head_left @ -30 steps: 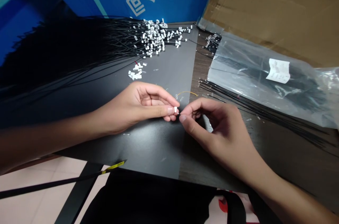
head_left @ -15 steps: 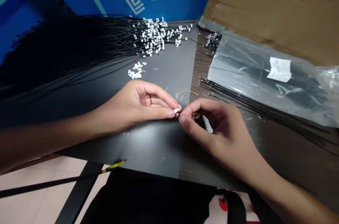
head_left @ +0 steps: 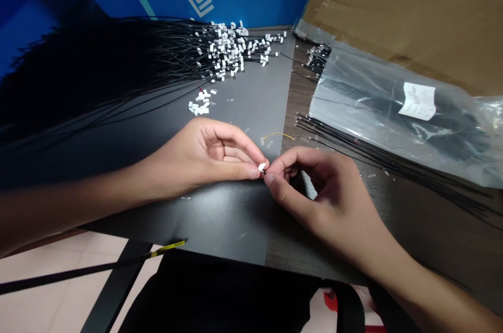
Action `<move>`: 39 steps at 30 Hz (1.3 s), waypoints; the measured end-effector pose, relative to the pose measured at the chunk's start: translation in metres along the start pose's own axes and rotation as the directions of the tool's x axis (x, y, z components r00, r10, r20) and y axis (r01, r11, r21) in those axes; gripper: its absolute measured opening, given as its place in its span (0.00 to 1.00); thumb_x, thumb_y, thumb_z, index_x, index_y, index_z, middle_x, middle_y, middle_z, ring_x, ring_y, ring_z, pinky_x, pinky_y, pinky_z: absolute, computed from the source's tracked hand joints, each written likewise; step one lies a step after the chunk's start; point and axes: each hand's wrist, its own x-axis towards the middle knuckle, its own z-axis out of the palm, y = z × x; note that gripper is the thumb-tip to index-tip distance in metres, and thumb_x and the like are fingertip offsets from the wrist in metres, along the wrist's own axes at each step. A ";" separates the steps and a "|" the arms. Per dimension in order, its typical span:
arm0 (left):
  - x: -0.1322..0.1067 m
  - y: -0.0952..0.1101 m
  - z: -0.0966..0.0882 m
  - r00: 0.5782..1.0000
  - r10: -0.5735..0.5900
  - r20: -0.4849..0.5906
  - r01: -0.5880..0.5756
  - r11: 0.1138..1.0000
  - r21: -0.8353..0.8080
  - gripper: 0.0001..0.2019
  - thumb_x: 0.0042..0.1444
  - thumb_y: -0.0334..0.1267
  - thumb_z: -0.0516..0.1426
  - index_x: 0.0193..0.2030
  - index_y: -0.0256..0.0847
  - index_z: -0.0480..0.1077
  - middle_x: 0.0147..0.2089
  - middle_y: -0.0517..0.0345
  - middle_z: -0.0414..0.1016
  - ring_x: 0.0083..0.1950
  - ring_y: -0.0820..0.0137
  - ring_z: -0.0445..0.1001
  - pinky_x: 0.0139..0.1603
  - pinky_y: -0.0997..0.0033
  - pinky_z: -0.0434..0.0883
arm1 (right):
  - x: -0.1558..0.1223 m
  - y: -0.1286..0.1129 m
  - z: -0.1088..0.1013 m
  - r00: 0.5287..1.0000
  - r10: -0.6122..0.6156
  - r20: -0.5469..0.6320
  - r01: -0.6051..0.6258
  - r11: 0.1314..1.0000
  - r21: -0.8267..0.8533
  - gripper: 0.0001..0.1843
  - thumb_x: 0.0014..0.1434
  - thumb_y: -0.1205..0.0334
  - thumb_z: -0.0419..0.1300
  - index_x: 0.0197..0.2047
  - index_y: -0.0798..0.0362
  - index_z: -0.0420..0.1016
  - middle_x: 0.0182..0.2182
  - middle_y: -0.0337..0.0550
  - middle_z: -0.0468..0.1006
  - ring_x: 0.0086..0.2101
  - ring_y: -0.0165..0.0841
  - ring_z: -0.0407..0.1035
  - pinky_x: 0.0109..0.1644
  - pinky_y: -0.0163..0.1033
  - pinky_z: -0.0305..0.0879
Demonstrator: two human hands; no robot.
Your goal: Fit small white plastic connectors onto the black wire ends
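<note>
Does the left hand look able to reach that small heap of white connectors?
Probably yes: only black mat separates the left hand from the small heap, though it pinches a white connector it would release first.

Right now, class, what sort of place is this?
Probably a small wire-harness assembly bench: a heap of black wires ending in white connectors, a plastic bag of more black wires, and the left hand pinching a white connector.

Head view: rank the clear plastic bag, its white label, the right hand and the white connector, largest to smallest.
Clear plastic bag, right hand, white label, white connector. Nearness to the camera makes bag against hand unsure.
</note>
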 end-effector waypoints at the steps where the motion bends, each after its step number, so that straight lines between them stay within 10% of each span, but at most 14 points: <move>1: 0.000 0.000 0.000 1.000 -0.001 -0.001 0.001 1.000 0.000 0.09 0.61 0.23 0.71 0.42 0.42 0.89 0.43 0.57 0.92 0.45 0.71 0.91 0.52 0.81 0.85 | 0.000 0.000 0.000 1.000 -0.002 -0.001 0.002 1.000 -0.003 0.06 0.61 0.69 0.68 0.32 0.53 0.83 0.26 0.35 0.82 0.28 0.27 0.73 0.32 0.31 0.69; 13: -0.002 0.002 0.005 0.993 0.113 -0.021 -0.109 0.985 0.135 0.09 0.60 0.26 0.72 0.41 0.45 0.89 0.42 0.57 0.91 0.44 0.67 0.91 0.49 0.77 0.86 | 0.001 -0.003 -0.001 0.998 0.051 0.028 -0.051 0.999 -0.006 0.05 0.58 0.70 0.67 0.30 0.54 0.82 0.24 0.34 0.79 0.25 0.24 0.69 0.29 0.29 0.64; 21: -0.010 0.006 0.010 0.923 0.383 0.030 -0.341 0.781 0.523 0.09 0.63 0.29 0.72 0.43 0.49 0.89 0.44 0.57 0.90 0.41 0.66 0.88 0.44 0.71 0.84 | 0.000 -0.002 -0.002 0.990 0.115 0.083 -0.122 0.989 0.080 0.05 0.57 0.71 0.68 0.30 0.54 0.81 0.25 0.34 0.79 0.27 0.25 0.70 0.30 0.29 0.63; 39: -0.007 0.008 0.006 0.865 0.500 0.044 -0.443 0.718 0.538 0.07 0.62 0.29 0.73 0.43 0.47 0.89 0.43 0.56 0.90 0.41 0.68 0.88 0.45 0.74 0.83 | 0.005 0.002 -0.005 0.993 0.048 0.108 -0.069 0.978 0.198 0.05 0.62 0.66 0.76 0.35 0.53 0.85 0.29 0.36 0.83 0.31 0.28 0.73 0.38 0.34 0.68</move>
